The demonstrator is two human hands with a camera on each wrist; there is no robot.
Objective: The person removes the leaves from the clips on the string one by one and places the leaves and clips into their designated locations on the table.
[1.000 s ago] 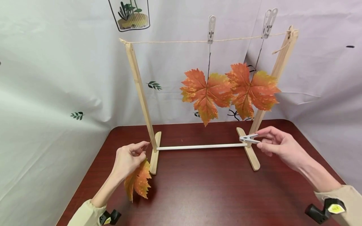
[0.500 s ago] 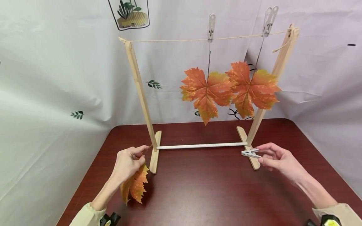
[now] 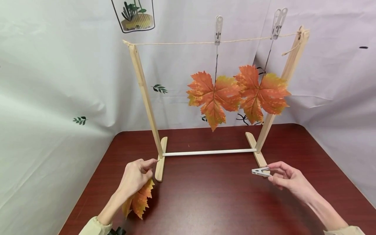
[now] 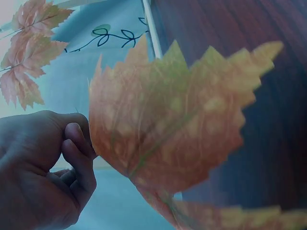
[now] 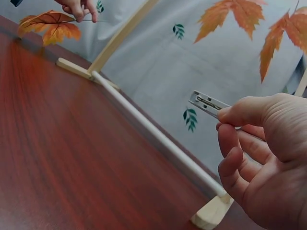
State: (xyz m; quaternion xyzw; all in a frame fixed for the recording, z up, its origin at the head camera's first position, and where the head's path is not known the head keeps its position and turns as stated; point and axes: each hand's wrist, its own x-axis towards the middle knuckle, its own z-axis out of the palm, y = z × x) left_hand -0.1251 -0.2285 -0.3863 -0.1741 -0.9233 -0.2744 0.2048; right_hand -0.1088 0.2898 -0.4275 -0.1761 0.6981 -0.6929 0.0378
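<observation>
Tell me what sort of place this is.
Probably an indoor tabletop staged for demonstrations: pale printed sheeting hangs behind a dark-red table, where a wooden frame carries leaves pegged to a string.

Right hand (image 3: pixel 289 181) lower in head view, nearer person; clothespin (image 3: pixel 260 171) at its fingertips down too, once against base of right post (image 3: pixel 265 130), now against near end of right foot (image 3: pixel 258 156). Left hand (image 3: pixel 136 177) slightly lower; leaf (image 3: pixel 141 197) below it likewise; stem tip ahead of fingers now against left foot (image 3: pixel 160 171).
</observation>
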